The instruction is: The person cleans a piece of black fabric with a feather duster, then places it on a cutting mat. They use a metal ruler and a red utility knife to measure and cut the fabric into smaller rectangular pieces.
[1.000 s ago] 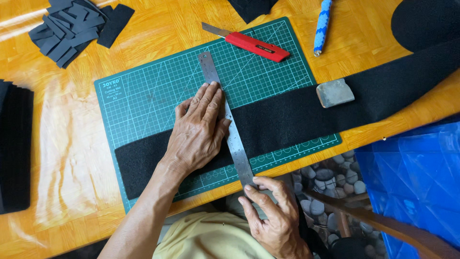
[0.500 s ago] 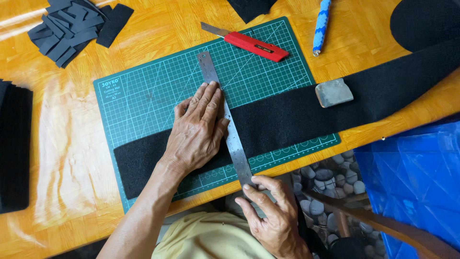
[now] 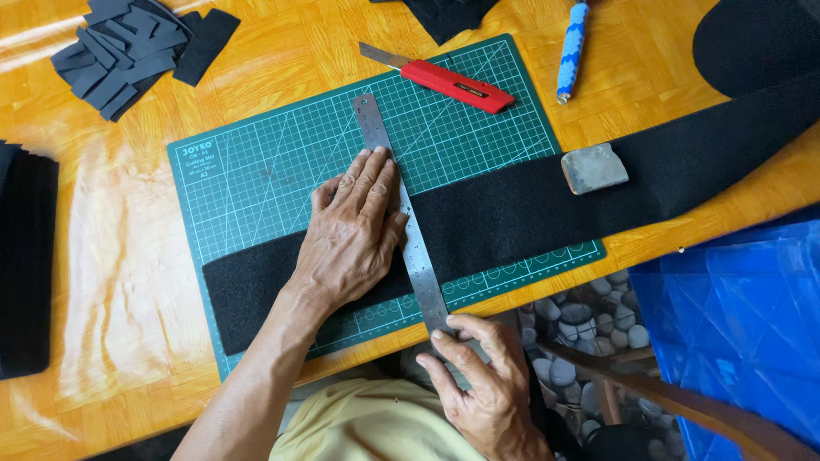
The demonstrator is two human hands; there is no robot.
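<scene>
A steel ruler point(image 3: 401, 218) is laid across the black strip point(image 3: 512, 213) on the green mat point(image 3: 256, 179), and it's pressed flat by the left hand point(image 3: 350, 235), fingers together and stretched out. Its near end, off the mat's front edge, is pinched by the right hand point(image 3: 478, 380). A red knife point(image 3: 440, 78) is left at the mat's far edge.

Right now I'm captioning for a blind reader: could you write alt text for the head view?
A left hand presses a steel ruler flat across a long black felt strip on a green cutting mat, while the right hand grips the ruler's near end. A red utility knife lies on the mat's far edge.
</scene>
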